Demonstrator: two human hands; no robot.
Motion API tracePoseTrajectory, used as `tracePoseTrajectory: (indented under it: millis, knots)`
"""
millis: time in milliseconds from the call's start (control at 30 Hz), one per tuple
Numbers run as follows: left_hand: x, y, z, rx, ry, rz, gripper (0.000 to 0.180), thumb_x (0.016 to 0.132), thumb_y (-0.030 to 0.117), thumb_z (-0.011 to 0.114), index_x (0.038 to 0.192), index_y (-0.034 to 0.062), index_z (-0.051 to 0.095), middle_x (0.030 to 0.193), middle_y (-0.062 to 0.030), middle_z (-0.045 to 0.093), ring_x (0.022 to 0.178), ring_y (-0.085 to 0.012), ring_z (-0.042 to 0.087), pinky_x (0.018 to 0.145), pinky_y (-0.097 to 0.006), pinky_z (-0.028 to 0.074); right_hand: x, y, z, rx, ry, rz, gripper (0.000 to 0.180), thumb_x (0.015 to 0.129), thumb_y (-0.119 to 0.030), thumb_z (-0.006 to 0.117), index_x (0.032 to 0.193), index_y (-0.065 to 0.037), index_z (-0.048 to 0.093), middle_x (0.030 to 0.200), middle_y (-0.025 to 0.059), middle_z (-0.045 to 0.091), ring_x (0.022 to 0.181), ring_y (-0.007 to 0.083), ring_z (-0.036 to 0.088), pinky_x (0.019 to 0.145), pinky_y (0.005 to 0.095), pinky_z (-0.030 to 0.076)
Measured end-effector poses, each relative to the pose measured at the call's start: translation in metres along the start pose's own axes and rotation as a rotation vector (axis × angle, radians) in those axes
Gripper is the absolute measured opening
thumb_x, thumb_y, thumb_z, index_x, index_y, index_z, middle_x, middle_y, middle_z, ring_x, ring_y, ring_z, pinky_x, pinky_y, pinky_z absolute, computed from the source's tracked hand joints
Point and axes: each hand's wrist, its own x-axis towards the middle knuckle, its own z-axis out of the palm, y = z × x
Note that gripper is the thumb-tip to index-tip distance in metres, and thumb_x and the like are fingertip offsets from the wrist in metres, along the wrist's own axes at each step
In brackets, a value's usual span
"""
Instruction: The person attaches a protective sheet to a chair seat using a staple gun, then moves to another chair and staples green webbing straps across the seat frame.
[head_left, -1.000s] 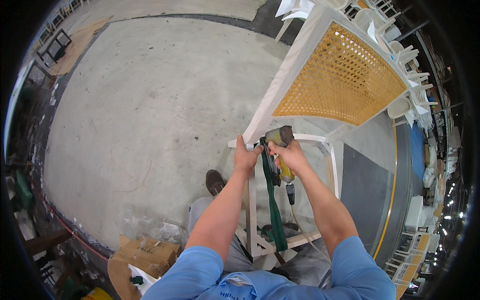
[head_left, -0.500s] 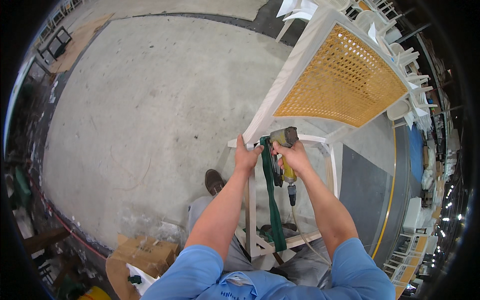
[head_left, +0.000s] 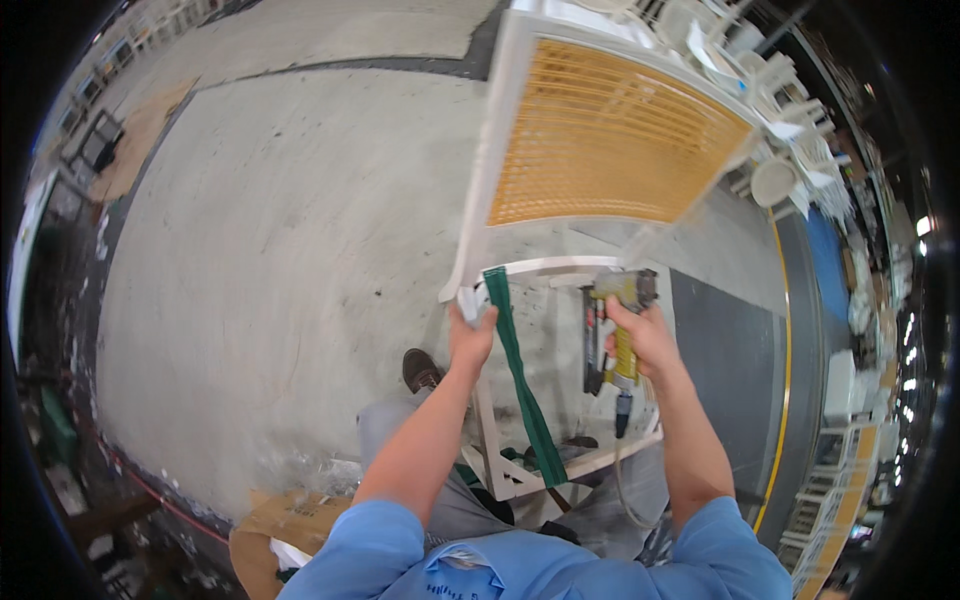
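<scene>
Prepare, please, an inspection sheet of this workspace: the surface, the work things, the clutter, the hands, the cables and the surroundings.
Surface: grey floor, dark specks on it.
Work things: chair with woven back; green strap across its open seat; yellow tool.
Clutter: cardboard box, lower left.
Hands: left hand holds the chair's frame below the back; right hand grips the tool, apart from the strap.
Cables: no electric cable seen nearby; one hose runs from the tool's lower end.
Surroundings: white chairs, upper right; yellow line along the right.
</scene>
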Motion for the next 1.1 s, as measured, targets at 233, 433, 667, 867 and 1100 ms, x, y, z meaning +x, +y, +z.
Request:
tracePoseTrajectory:
  millis: [233,433,667,867,1100]
  knots:
    - [-0.037,-0.021,0.013,0.080,0.002,-0.088,0.065,0.102,0.036,0.061,0.151,-0.0031,0.042,0.141,-0.0247,0.060,0.128,-0.0385,0.059,0.111,-0.044,0.042,-0.188,0.051,-0.181,0.119,0.356,0.171,0.045,0.095,-0.038,0.077,0.121,-0.004,0.061,0.096,0.0049,0.065,0.059,0.0143,0.063,0.051,0.0308,0.054]
    - [-0.025,0.000,0.062,-0.387,-0.183,0.150,0.061,0.104,0.029,0.061,0.151,-0.0034,0.039,0.108,-0.0124,0.064,0.090,-0.0194,0.062,0.075,-0.039,0.055,-0.365,0.154,-0.283,0.361,0.711,0.370,0.042,0.095,-0.039,0.078,0.119,-0.009,0.062,0.096,0.0030,0.063,0.065,0.0147,0.062,0.053,0.0318,0.054]
    - [-0.095,-0.002,0.071,0.190,-0.313,0.363,0.063,0.103,0.018,0.062,0.154,-0.0047,0.033,0.143,-0.0211,0.052,0.121,-0.0284,0.059,0.105,-0.038,0.048,-0.442,0.303,-0.317,0.622,0.759,0.435,0.045,0.094,-0.047,0.076,0.118,-0.011,0.065,0.094,0.0025,0.063,0.073,0.0163,0.064,0.060,0.0337,0.057]
    - [-0.142,0.002,0.082,-0.278,-0.470,-0.612,0.051,0.101,0.025,0.068,0.141,-0.0012,0.049,0.136,-0.0207,0.058,0.116,-0.0318,0.060,0.106,-0.046,0.049,-0.433,0.375,-0.326,0.835,0.557,0.340,0.048,0.096,-0.047,0.074,0.121,-0.008,0.064,0.096,0.0069,0.066,0.077,0.0177,0.066,0.063,0.0348,0.059]
    - [-0.151,-0.018,0.061,-0.448,-0.751,-0.493,0.028,0.102,0.028,0.066,0.113,0.0028,0.068,0.103,-0.0119,0.069,0.102,-0.0291,0.064,0.099,-0.050,0.053,-0.445,0.367,-0.341,0.553,0.768,0.345,0.049,0.091,-0.033,0.083,0.124,-0.004,0.063,0.109,0.0102,0.070,0.090,0.0235,0.070,0.073,0.0460,0.059]
